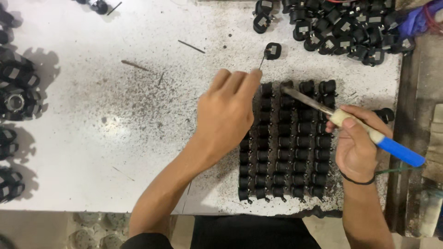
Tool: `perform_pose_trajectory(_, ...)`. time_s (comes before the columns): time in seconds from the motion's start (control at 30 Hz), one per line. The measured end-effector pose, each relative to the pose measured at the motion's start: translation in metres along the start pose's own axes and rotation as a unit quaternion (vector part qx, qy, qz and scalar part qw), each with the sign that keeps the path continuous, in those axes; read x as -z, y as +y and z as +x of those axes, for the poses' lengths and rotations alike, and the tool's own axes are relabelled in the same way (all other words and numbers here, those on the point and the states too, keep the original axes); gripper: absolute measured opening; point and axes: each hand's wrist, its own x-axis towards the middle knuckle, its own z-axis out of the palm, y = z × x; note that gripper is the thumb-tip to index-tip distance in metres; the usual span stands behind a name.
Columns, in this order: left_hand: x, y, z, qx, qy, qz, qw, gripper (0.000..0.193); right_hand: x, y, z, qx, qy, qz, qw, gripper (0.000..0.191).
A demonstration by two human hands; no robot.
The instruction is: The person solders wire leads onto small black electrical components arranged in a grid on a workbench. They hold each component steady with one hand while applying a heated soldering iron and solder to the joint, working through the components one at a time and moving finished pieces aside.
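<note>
right hand [354, 143] grips soldering iron [355, 127]; left hand [226, 113] pinches thin wire [261, 62] (over rows of black parts [286, 147]).

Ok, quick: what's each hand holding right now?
Left hand: closed, pinching a thin wire.
Right hand: closed on a soldering iron.

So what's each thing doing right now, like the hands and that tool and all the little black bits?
Left hand: pinching a thin wire, raised over the rows.
Right hand: gripping the tool.
Soldering iron: held slanted, tip at the top of the rows.
Rows of black parts: lined up in neat columns.
Single black part: lying alone, by the wire's end.
Pile of black parts: heaped loosely.
White table: speckled with dark grit.
</note>
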Motion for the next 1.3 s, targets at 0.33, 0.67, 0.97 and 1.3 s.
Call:
perform_pose_trajectory(0.33,-0.076,-0.025,-0.023,0.072,-0.126,-0.037,0.989,0.027,-0.01,0.0,-0.002,0.035,-0.012,-0.096,0.995,0.019)
perform_pose_trajectory(0.67,-0.078,-0.023,-0.008,0.053,-0.153,-0.049,0.986,0.011,-0.013,0.001,-0.003,0.012,-0.011,-0.093,0.996,0.019)
perform_pose_trajectory(0.97,-0.083,-0.015,-0.012,0.021,-0.151,-0.009,0.988,0.016,-0.015,0.003,-0.001,0.015,-0.008,-0.094,0.995,0.018)
perform_pose_trajectory(1.3,-0.083,-0.017,-0.011,0.042,-0.133,-0.031,0.99,0.013,-0.015,0.001,0.0,0.032,-0.021,-0.096,0.995,0.021)
